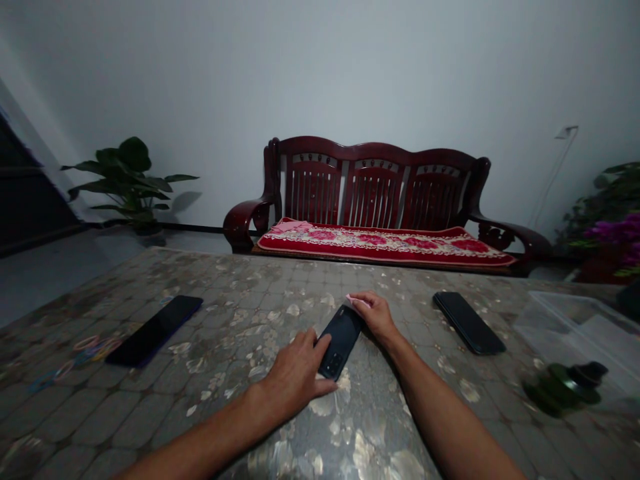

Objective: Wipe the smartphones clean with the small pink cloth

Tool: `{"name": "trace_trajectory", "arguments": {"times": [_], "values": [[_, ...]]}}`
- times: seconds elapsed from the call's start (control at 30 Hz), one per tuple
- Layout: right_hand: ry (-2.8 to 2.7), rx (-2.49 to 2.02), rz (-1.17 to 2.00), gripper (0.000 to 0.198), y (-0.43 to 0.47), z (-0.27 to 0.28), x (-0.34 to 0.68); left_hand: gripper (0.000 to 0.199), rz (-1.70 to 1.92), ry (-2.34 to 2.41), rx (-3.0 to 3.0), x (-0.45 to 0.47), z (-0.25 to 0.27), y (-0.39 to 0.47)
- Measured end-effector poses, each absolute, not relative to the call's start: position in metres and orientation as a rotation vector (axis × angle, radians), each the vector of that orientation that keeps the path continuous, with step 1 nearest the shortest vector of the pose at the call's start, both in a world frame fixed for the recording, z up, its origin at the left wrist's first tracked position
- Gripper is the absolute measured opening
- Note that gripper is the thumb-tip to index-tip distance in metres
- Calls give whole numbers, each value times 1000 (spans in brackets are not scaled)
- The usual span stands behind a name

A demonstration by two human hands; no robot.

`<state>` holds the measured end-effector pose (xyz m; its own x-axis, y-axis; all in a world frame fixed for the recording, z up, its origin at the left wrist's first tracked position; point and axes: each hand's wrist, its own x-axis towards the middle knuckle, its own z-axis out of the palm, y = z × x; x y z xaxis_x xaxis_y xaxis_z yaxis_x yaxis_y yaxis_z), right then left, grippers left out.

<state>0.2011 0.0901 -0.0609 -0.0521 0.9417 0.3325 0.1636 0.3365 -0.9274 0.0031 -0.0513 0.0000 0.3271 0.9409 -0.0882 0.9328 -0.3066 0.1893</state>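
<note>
A dark smartphone (pixel 342 340) lies back side up on the patterned table, its camera block toward me. My left hand (pixel 299 363) grips its near left edge, thumb at the bottom end and fingers over the side. At the phone's far right corner is my right hand (pixel 373 315), its fingers pinched on a small pale pink piece (pixel 350 299), perhaps cloth or tissue. Part of that piece is hidden under the fingers.
A second phone (pixel 156 331) lies to the left beside coloured bands (pixel 95 348). Rightward are another dark phone (pixel 469 322), a clear plastic box (pixel 575 333) and a green bottle (pixel 565 387). Beyond the patterned table (pixel 225 413) stands a wooden bench (pixel 373 187).
</note>
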Motion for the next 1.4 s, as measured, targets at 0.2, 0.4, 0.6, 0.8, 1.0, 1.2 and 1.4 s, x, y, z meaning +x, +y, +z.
{"name": "trace_trajectory", "arguments": {"times": [0.2,0.4,0.6,0.8,1.0,1.2,1.4], "values": [[-1544,-1042,944,26,89,-59,200,63,168,1621,2372,-1,-14,-53],[-1568,-1000,1036,26,87,-59,189,69,179,1648,2376,2,-19,-56],[-1533,-992,1034,28,85,-60,187,72,325,1596,2535,0,-27,-55],[-1695,-1018,676,21,79,-57,195,62,510,1378,2684,-4,-40,-55],[-2135,-1083,401,23,64,-44,199,49,560,1319,2706,-5,-40,-58],[-2268,-1147,270,24,57,-37,196,45,543,1323,2735,-4,-36,-60],[-2378,-1034,319,27,53,-34,197,38,487,1315,2716,-3,-32,-58]]}}
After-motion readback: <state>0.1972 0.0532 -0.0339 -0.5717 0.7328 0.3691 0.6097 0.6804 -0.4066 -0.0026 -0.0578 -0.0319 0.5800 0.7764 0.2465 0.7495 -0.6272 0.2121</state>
